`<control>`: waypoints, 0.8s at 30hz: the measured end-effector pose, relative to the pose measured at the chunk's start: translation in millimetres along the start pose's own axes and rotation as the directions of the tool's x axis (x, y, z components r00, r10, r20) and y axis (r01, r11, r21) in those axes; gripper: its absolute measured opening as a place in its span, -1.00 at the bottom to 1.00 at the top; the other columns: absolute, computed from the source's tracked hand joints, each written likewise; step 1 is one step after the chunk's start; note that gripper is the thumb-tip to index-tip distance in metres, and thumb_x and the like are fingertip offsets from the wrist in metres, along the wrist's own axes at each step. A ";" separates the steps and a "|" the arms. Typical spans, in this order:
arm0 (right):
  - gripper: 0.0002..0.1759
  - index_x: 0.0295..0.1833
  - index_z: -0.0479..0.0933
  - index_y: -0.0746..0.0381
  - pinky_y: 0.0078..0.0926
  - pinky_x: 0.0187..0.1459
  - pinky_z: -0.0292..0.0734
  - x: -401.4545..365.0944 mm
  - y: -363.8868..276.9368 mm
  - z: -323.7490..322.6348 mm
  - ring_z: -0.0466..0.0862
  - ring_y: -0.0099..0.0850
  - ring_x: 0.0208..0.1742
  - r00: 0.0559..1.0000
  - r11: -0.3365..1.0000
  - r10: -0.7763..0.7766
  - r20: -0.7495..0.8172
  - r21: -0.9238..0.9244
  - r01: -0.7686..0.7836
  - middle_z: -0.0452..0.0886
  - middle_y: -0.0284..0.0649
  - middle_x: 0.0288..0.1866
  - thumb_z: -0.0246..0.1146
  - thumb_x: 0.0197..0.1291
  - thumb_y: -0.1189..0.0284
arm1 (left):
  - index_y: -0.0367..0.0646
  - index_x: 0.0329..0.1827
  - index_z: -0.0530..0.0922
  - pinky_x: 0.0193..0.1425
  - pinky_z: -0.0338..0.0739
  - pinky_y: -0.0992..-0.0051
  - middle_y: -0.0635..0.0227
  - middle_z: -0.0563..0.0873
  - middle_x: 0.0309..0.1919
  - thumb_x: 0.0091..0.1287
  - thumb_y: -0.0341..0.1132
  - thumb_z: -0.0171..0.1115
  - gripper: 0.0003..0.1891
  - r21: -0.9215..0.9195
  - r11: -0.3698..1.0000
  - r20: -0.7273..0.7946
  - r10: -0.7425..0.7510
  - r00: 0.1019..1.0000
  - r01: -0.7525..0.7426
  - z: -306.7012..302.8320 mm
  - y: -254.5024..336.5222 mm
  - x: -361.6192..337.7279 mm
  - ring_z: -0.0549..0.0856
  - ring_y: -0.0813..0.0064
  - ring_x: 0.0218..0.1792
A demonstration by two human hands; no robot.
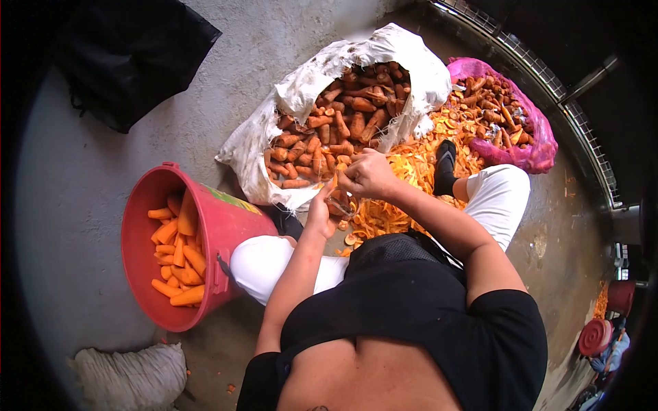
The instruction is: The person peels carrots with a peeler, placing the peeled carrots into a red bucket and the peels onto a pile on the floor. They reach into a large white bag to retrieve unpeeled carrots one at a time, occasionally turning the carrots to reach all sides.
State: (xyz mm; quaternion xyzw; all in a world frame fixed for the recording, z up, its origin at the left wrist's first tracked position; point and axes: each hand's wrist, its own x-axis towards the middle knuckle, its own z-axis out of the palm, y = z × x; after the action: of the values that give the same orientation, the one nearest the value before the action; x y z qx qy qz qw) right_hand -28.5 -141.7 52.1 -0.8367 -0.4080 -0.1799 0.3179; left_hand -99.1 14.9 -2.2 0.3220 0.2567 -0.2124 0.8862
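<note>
In front of my body, my left hand [321,214] is closed around a carrot [332,185], only partly visible between the hands. My right hand [369,174] touches it from the right, fingers curled; what they hold is too small to make out. Just beyond both hands lies an open white sack [301,92] full of unpeeled carrots [319,140]. Orange peelings [404,171] cover the floor right of the hands. To the left, a tilted red bucket [226,219] holds peeled carrots [181,264].
A pink mesh sack [541,140] of carrots and scraps lies at the upper right. Black fabric [130,58] is at the upper left, and a whitish sack [130,375] at the lower left. At the far right are a red lid [595,337] and a partly visible person [611,354].
</note>
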 end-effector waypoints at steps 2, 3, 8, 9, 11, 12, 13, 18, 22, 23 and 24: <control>-0.63 -0.79 0.55 0.05 -0.45 -0.45 0.39 -0.5 9.3 3.3 0.40 -0.48 -0.74 0.994 0.990 0.106 0.008 -0.097 -0.105 0.41 -0.36 -0.84 0.19 0.06 0.31 | -0.11 0.02 0.49 -0.33 0.59 0.37 0.30 0.66 -0.29 0.42 -0.10 -0.03 -0.69 0.028 0.998 0.055 0.048 0.997 -0.050 4.0 1.4 -3.2 0.67 0.39 -0.34; -0.60 -0.79 0.54 0.03 -0.47 -0.45 0.41 2.4 19.0 6.2 0.38 -0.50 -0.75 0.988 0.978 0.155 0.006 -0.146 -0.152 0.41 -0.38 -0.85 0.18 0.10 0.30 | -0.14 0.02 0.46 -0.53 0.50 0.46 0.27 0.64 -0.37 0.42 -0.07 -0.02 -0.66 0.131 0.990 0.170 0.038 0.985 -0.060 -0.6 4.6 -8.3 0.65 0.42 -0.49; -0.45 -0.71 0.56 0.07 -0.32 -0.18 0.53 -0.8 111.8 -6.0 0.57 -0.49 -0.63 0.822 0.743 0.549 0.151 -0.540 -0.397 0.53 -0.32 -0.76 0.00 0.26 0.08 | -0.14 0.01 0.45 -0.63 0.42 0.53 0.31 0.60 -0.43 0.44 0.01 -0.06 -0.61 0.232 0.972 0.214 -0.009 0.977 -0.042 23.3 7.5 -29.4 0.59 0.49 -0.59; -0.47 -0.67 0.60 0.08 -0.35 -0.23 0.55 -5.3 115.1 -11.4 0.57 -0.48 -0.66 0.828 0.703 0.555 0.082 -0.579 -0.414 0.55 -0.32 -0.76 0.01 0.25 0.07 | -0.15 0.02 0.45 -0.63 0.43 0.54 0.32 0.61 -0.43 0.44 0.02 -0.07 -0.59 0.218 0.974 0.236 0.004 0.972 -0.057 27.8 8.4 -30.4 0.60 0.50 -0.57; -0.50 -0.59 0.66 0.07 -0.40 -0.37 0.56 -8.3 118.9 -11.9 0.55 -0.48 -0.71 0.804 0.665 0.594 0.017 -0.573 -0.479 0.55 -0.33 -0.76 0.03 0.24 0.05 | -0.16 0.04 0.45 -0.60 0.46 0.55 0.32 0.62 -0.40 0.45 0.03 -0.08 -0.57 0.159 0.986 0.239 0.019 0.971 -0.059 30.9 10.1 -28.8 0.61 0.51 -0.54; -0.52 -0.56 0.69 0.05 -0.42 -0.44 0.55 -9.5 113.8 -11.4 0.53 -0.49 -0.74 0.770 0.662 0.637 0.023 -0.529 -0.532 0.55 -0.33 -0.77 0.04 0.24 0.05 | -0.16 0.05 0.45 -0.57 0.48 0.54 0.30 0.62 -0.38 0.44 0.04 -0.08 -0.57 0.120 0.992 0.220 0.014 0.975 -0.041 30.1 10.6 -26.9 0.62 0.50 -0.52; -0.53 -0.52 0.71 0.03 -0.45 -0.52 0.53 -12.2 107.7 -9.7 0.51 -0.50 -0.77 0.733 0.653 0.679 0.031 -0.482 -0.585 0.54 -0.34 -0.78 0.04 0.24 0.05 | -0.16 0.06 0.45 -0.55 0.50 0.53 0.29 0.62 -0.36 0.44 0.04 -0.08 -0.56 0.082 0.996 0.200 0.006 0.980 -0.022 28.5 11.1 -24.6 0.63 0.49 -0.50; -0.68 -0.52 0.73 0.00 -0.43 -0.40 0.50 -15.2 36.6 -6.3 0.46 -0.49 -0.70 0.915 0.921 0.387 0.112 -0.102 -0.376 0.48 -0.36 -0.80 0.15 0.18 0.20 | -0.14 0.05 0.51 -0.43 0.50 0.52 0.35 0.62 -0.37 0.43 0.05 -0.07 -0.56 0.096 0.995 0.118 -0.047 0.992 0.036 3.6 6.8 -1.1 0.62 0.50 -0.40; -0.70 -0.71 0.60 0.12 -0.37 -0.40 0.36 -4.3 -8.4 -8.5 0.48 -0.35 -0.63 0.990 0.989 0.136 0.037 0.049 -0.138 0.48 -0.28 -0.75 0.24 0.03 0.30 | -0.13 -0.09 0.57 -0.30 0.56 0.42 0.41 0.66 -0.43 0.40 0.01 0.00 -0.62 0.017 0.999 -0.051 -0.037 0.998 0.038 10.7 1.0 -3.7 0.64 0.47 -0.42; -0.68 -0.76 0.51 0.14 -0.39 -0.43 0.32 -5.9 -6.5 1.5 0.47 -0.34 -0.62 0.999 0.999 0.021 -0.049 0.043 -0.019 0.45 -0.27 -0.75 0.25 -0.02 0.32 | -0.13 -0.11 0.57 -0.27 0.56 0.42 0.41 0.66 -0.43 0.40 0.00 0.01 -0.63 -0.012 1.000 -0.033 -0.026 0.999 0.026 8.3 -0.6 -2.5 0.65 0.47 -0.41; -0.68 -0.76 0.50 0.15 -0.39 -0.43 0.31 -4.9 -7.2 1.2 0.47 -0.34 -0.63 0.999 0.999 0.027 -0.038 0.038 -0.025 0.44 -0.27 -0.76 0.26 -0.03 0.32 | -0.13 -0.12 0.57 -0.24 0.57 0.41 0.41 0.67 -0.42 0.40 0.00 0.02 -0.63 -0.040 0.999 -0.016 -0.016 1.000 0.015 8.1 -1.0 -2.9 0.65 0.47 -0.40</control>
State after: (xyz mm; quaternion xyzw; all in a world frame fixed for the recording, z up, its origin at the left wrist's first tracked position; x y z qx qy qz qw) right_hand -37.1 -140.3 51.2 -0.8323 -0.3942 -0.1838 0.3437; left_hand -99.3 9.3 4.4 0.3037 0.2705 -0.2116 0.8887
